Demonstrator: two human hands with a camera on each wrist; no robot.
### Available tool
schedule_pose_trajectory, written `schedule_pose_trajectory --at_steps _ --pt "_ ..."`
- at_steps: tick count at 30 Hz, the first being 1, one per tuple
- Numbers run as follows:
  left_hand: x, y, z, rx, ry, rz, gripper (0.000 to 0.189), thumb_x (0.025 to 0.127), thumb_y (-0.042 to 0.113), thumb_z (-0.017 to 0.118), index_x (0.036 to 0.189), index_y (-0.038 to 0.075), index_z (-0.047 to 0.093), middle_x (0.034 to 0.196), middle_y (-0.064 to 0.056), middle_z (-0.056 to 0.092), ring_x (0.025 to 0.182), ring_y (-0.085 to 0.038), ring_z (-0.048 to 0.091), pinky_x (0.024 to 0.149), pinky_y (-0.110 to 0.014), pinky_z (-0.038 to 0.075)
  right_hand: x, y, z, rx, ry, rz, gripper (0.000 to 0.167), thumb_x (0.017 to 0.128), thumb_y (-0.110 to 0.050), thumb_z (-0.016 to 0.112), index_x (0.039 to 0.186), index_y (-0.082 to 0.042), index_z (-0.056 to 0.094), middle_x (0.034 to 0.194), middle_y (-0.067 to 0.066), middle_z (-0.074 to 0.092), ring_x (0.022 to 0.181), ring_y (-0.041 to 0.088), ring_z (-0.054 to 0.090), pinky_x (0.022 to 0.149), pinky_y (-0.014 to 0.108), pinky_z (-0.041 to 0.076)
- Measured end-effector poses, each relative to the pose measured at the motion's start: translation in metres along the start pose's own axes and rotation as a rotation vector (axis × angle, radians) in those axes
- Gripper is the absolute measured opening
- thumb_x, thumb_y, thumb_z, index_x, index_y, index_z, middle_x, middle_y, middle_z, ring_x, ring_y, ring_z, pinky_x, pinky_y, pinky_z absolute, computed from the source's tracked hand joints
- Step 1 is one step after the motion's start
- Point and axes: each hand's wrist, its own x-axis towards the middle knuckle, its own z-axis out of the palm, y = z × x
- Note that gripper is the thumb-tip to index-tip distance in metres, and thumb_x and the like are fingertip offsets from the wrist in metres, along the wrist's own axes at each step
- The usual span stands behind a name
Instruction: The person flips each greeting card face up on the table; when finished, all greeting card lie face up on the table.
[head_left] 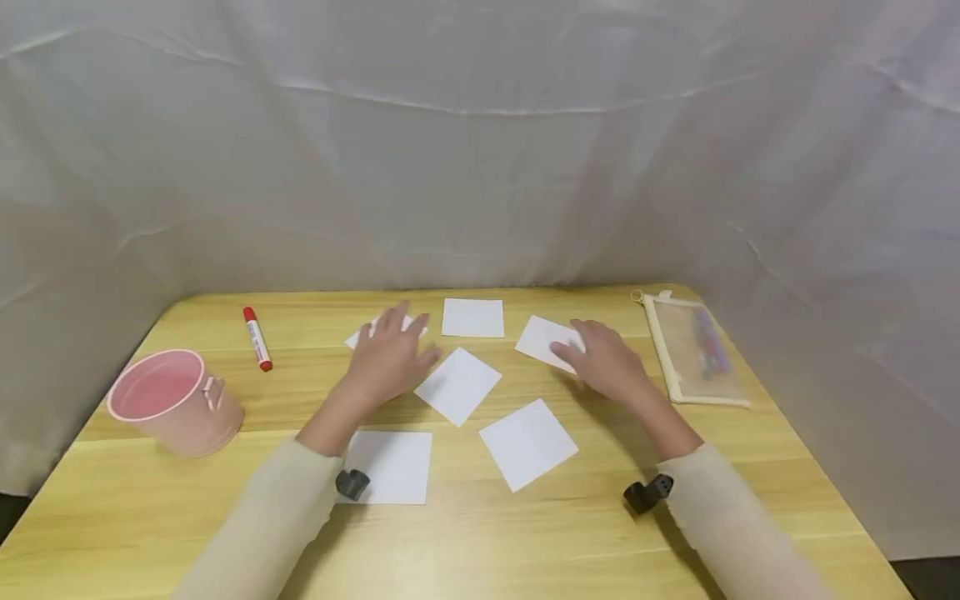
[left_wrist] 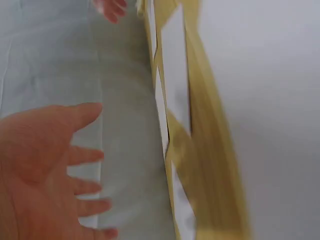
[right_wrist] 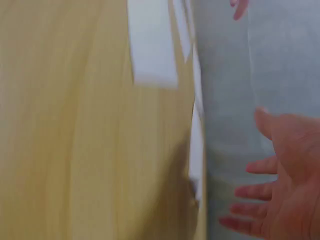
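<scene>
Several white square paper cards lie spread on the wooden table. My left hand [head_left: 386,357], fingers spread and holding nothing, is over the far-left card [head_left: 358,338] and partly hides it. On the other side, my right hand [head_left: 603,358] hovers by the right card [head_left: 542,340], covering its right edge. Both wrist views show the left hand [left_wrist: 45,170] and right hand [right_wrist: 287,175] raised above the tabletop with fingers apart. Between the hands are a back card [head_left: 473,318] and a middle card [head_left: 458,387]. Nearer me are a tilted card [head_left: 528,444] and another card [head_left: 393,467], partly under my left forearm.
A pink bucket [head_left: 213,425] stands at the left. Behind it lies a red-capped marker [head_left: 257,338]. At the right is a see-through zip pouch [head_left: 678,342] with coloured items inside. Grey cloth [head_left: 465,183] hangs behind the table [head_left: 510,542] and along its sides.
</scene>
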Motion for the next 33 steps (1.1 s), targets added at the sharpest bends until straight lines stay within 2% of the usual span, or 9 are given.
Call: schedule_pose_trajectory --at_steps 2,5,8,11,14,17,21,27,33 --pt "0.018 0.014 0.003 -0.011 0.016 0.068 0.059 0.1 0.046 0.055 0.15 0.015 0.048 0.16 -0.017 0.036 0.146 -0.039 0.036 0.112 -0.065 0.033 0.006 0.017 -0.005 0.047 -0.01 0.026 0.076 0.101 -0.057 0.049 0.155 -0.006 0.036 0.156 0.025 0.039 0.143 0.046 0.037 0.111 0.068 0.032" --pt "0.051 0.037 0.013 -0.053 -0.011 0.14 0.049 0.099 0.039 0.061 0.142 0.018 0.057 0.149 -0.01 0.053 0.135 -0.033 0.051 0.105 -0.057 0.043 0.019 0.039 -0.009 0.085 -0.027 0.042 0.068 0.101 -0.045 0.057 0.152 -0.003 0.04 0.147 0.027 0.048 0.134 0.046 0.047 0.108 0.064 0.038" --pt "0.082 0.058 0.027 -0.097 -0.08 0.182 0.044 0.099 0.038 0.061 0.14 0.02 0.059 0.142 -0.004 0.06 0.128 -0.03 0.057 0.103 -0.053 0.045 0.032 0.051 -0.008 0.108 -0.049 0.031 0.063 0.1 -0.039 0.06 0.147 -0.001 0.045 0.14 0.028 0.055 0.128 0.045 0.053 0.105 0.061 0.042" --pt "0.106 0.072 0.041 -0.118 -0.147 0.196 0.041 0.101 0.035 0.059 0.14 0.021 0.06 0.14 -0.001 0.062 0.127 -0.028 0.057 0.103 -0.05 0.044 0.042 0.054 -0.006 0.1 -0.076 0.018 0.06 0.099 -0.041 0.062 0.142 0.0 0.052 0.136 0.027 0.058 0.126 0.044 0.054 0.105 0.059 0.043" --pt "0.124 0.081 0.053 -0.121 -0.159 0.206 0.038 0.103 0.03 0.057 0.139 0.02 0.061 0.136 0.001 0.065 0.125 -0.027 0.058 0.103 -0.049 0.044 0.048 0.051 -0.004 0.07 -0.083 0.04 0.059 0.097 -0.045 0.064 0.136 -0.002 0.057 0.134 0.025 0.059 0.124 0.042 0.056 0.102 0.058 0.044" --pt "0.136 0.087 0.059 -0.137 -0.154 0.202 0.036 0.103 0.026 0.057 0.138 0.019 0.062 0.133 -0.001 0.066 0.124 -0.025 0.058 0.104 -0.048 0.044 0.05 0.048 -0.003 0.061 -0.084 0.094 0.059 0.094 -0.047 0.067 0.133 -0.005 0.058 0.131 0.022 0.06 0.12 0.039 0.057 0.1 0.056 0.045" --pt "0.144 0.089 0.064 -0.166 -0.154 0.181 0.035 0.103 0.023 0.056 0.137 0.018 0.062 0.136 -0.002 0.064 0.128 -0.023 0.057 0.106 -0.047 0.044 0.05 0.048 -0.005 0.075 -0.1 0.132 0.056 0.093 -0.045 0.07 0.129 -0.003 0.056 0.125 0.019 0.061 0.112 0.035 0.058 0.095 0.052 0.046" --pt "0.151 0.093 0.068 -0.183 -0.136 0.16 0.036 0.104 0.022 0.054 0.138 0.016 0.061 0.136 -0.002 0.064 0.128 -0.023 0.057 0.106 -0.045 0.046 0.046 0.051 -0.005 0.104 -0.081 0.128 0.056 0.092 -0.04 0.072 0.126 0.0 0.053 0.11 0.015 0.06 0.095 0.028 0.057 0.085 0.044 0.047" --pt "0.158 0.1 0.071 -0.246 -0.18 0.114 0.036 0.104 0.021 0.052 0.139 0.015 0.059 0.134 -0.003 0.064 0.126 -0.02 0.058 0.106 -0.041 0.046 0.041 0.046 -0.003 0.105 -0.055 0.127 0.056 0.092 -0.038 0.072 0.127 0.0 0.051 0.113 0.014 0.06 0.096 0.028 0.058 0.085 0.044 0.047"
